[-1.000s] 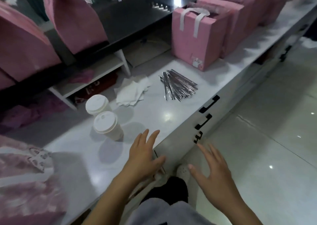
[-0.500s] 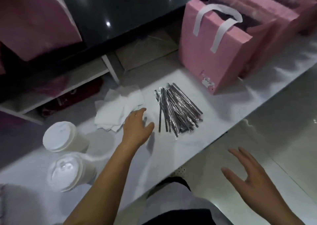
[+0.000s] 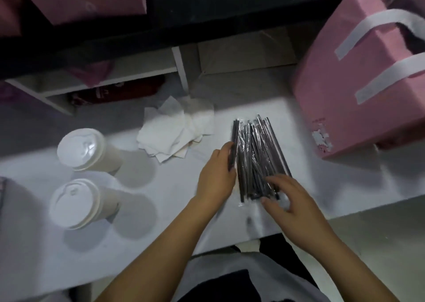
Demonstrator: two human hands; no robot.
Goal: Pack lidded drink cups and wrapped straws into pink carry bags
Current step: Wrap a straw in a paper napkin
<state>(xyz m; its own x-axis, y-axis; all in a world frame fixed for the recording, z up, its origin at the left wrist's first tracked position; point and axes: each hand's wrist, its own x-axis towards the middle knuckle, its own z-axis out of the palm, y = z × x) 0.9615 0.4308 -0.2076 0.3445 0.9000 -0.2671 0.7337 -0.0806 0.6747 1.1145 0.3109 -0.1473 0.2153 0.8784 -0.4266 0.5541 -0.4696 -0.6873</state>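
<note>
Cellophane-wrapped straws (image 3: 257,156) between both hands.

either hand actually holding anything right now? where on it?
Nothing clearly held. Left hand presses its fingertips against the left edge of the wrapped straws; right hand rests its fingers on their near ends. Pile lies on the counter.

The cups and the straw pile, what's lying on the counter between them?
In the head view, a loose stack of white napkins lies between the cups and the straws, toward the back; nearer the front, the left hand reaches in.
</note>
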